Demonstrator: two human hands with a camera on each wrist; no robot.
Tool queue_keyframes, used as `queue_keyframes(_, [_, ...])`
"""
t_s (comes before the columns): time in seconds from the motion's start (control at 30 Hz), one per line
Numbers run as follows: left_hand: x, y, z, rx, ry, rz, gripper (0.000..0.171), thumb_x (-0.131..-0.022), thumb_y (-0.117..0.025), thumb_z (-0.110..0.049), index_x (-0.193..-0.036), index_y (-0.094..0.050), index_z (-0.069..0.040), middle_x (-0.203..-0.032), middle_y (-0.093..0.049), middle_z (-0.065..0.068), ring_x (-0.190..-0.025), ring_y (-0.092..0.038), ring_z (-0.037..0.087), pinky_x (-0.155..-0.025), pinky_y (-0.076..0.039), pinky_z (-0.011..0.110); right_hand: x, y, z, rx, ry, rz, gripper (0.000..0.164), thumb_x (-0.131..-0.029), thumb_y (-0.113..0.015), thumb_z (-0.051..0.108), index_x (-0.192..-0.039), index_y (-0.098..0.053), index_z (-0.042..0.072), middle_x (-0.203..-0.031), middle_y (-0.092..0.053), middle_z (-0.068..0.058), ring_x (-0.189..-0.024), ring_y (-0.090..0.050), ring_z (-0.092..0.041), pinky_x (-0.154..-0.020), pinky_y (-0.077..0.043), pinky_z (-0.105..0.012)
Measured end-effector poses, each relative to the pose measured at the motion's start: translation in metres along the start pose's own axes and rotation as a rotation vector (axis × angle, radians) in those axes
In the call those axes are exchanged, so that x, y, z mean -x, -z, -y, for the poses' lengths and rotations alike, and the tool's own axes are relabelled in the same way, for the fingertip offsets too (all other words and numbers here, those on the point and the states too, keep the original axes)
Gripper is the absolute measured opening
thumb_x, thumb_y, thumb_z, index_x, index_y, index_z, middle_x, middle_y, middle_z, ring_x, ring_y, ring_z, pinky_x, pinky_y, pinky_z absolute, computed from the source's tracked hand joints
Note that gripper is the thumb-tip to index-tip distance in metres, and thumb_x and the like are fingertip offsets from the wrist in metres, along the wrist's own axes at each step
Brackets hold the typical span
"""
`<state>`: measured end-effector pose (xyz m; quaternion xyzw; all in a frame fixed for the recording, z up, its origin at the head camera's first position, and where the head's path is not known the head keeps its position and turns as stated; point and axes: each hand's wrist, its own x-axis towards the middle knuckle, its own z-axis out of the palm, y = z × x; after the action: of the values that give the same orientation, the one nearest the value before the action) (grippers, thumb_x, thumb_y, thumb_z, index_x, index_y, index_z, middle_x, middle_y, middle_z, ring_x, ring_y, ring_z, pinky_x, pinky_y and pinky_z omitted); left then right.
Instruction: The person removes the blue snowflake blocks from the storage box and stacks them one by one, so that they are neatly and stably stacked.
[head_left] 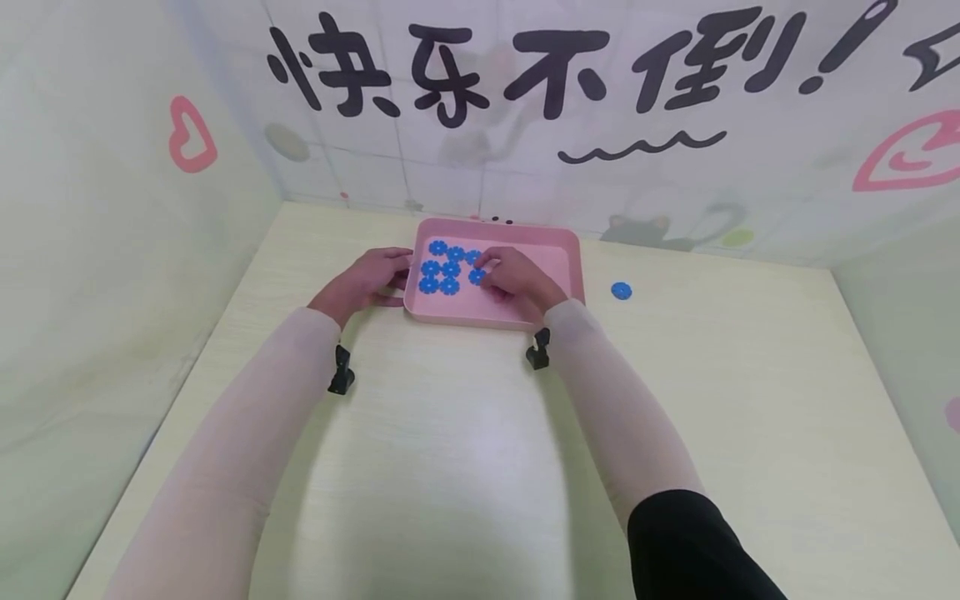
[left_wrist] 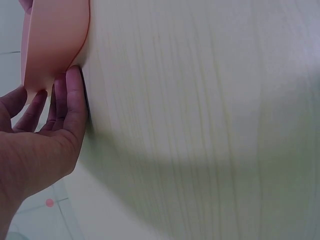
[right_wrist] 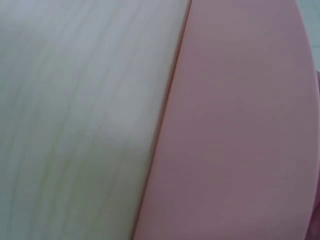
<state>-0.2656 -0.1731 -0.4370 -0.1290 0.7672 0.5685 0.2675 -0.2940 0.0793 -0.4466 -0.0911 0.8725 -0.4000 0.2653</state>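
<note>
Blue notched plastic discs (head_left: 450, 269), several in rows, lie flat in the left half of a shallow pink tray (head_left: 495, 317). My left hand (head_left: 378, 275) is at the tray's left end. In the left wrist view its loosely extended fingers (left_wrist: 75, 95) touch the outside of the end wall. Over the tray's middle, my right hand (head_left: 513, 275) pinches another blue disc (head_left: 477, 277) close above the tray floor, just right of the rows. The right wrist view shows mainly the tray's outer wall (right_wrist: 235, 125); the right hand's fingers are hidden there.
A single blue disc (head_left: 621, 290) lies on the pale wooden table (head_left: 420, 433), right of the tray. Behind the tray rises a white printed backdrop (head_left: 480, 167), with fabric walls at both sides.
</note>
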Motion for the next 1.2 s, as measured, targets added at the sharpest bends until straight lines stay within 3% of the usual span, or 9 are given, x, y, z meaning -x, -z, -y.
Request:
queue_keyframes(0.27, [-0.001, -0.001, -0.001, -0.002, -0.008, 0.002, 0.045, -0.105, -0.041, -0.035, -0.149, -0.041, -0.023, -0.122, -0.057, 0.011, -0.106, -0.055, 0.024, -0.084, -0.059, 0.037, 0.004, 0.002, -0.002, -0.028, -0.003, -0.008, 0.030, -0.094, -0.061, 0.014, -0.123, -0.063, 0.015, -0.070, -0.053, -0.005, -0.057, -0.048, -0.017, -0.055, -0.043, -0.023])
queue_keyframes(0.43, [-0.002, -0.001, -0.001, -0.008, -0.008, -0.002, 0.045, -0.105, -0.041, -0.036, -0.149, -0.041, -0.023, -0.121, -0.057, 0.010, -0.106, -0.055, 0.024, -0.084, -0.059, 0.037, 0.003, 0.000, -0.001, 0.001, -0.002, -0.039, 0.027, -0.094, -0.064, 0.016, -0.119, -0.062, 0.011, -0.074, -0.055, -0.005, -0.060, -0.051, -0.016, -0.057, -0.045, -0.023])
queue_keyframes(0.57, [-0.001, -0.001, -0.001, -0.008, -0.005, -0.001, 0.046, -0.105, -0.041, -0.036, -0.149, -0.041, -0.023, -0.121, -0.057, 0.010, -0.106, -0.055, 0.024, -0.084, -0.059, 0.038, 0.003, 0.001, 0.000, 0.009, -0.027, -0.057, 0.018, -0.093, -0.067, 0.021, -0.101, -0.065, 0.005, -0.070, -0.055, -0.003, -0.059, -0.052, -0.015, -0.058, -0.046, -0.022])
queue_keyframes(0.7, [-0.001, -0.002, -0.002, -0.017, 0.002, -0.003, 0.046, -0.105, -0.041, -0.036, -0.149, -0.040, -0.024, -0.120, -0.058, 0.010, -0.106, -0.055, 0.024, -0.084, -0.059, 0.037, 0.008, 0.003, 0.001, -0.025, -0.068, -0.047, 0.023, -0.094, -0.067, 0.025, -0.087, -0.066, 0.003, -0.066, -0.057, -0.004, -0.056, -0.055, -0.015, -0.056, -0.048, -0.021])
queue_keyframes(0.87, [0.000, -0.002, -0.002, -0.012, 0.000, -0.001, 0.046, -0.105, -0.041, -0.036, -0.149, -0.040, -0.024, -0.121, -0.057, 0.011, -0.106, -0.055, 0.024, -0.085, -0.058, 0.037, 0.011, 0.006, 0.001, -0.055, -0.069, -0.039, 0.018, -0.096, -0.063, 0.022, -0.092, -0.063, 0.004, -0.071, -0.062, -0.007, -0.058, -0.061, -0.017, -0.057, -0.054, -0.023])
queue_keyframes(1.2, [-0.002, 0.002, 0.002, 0.006, 0.001, 0.000, 0.045, -0.105, -0.042, -0.034, -0.148, -0.042, -0.023, -0.123, -0.056, 0.011, -0.108, -0.055, 0.025, -0.086, -0.058, 0.038, 0.020, 0.016, -0.013, -0.120, 0.048, -0.111, 0.013, -0.098, -0.059, 0.018, -0.106, -0.062, 0.008, -0.081, -0.066, -0.015, -0.066, -0.066, -0.027, -0.065, -0.060, -0.032])
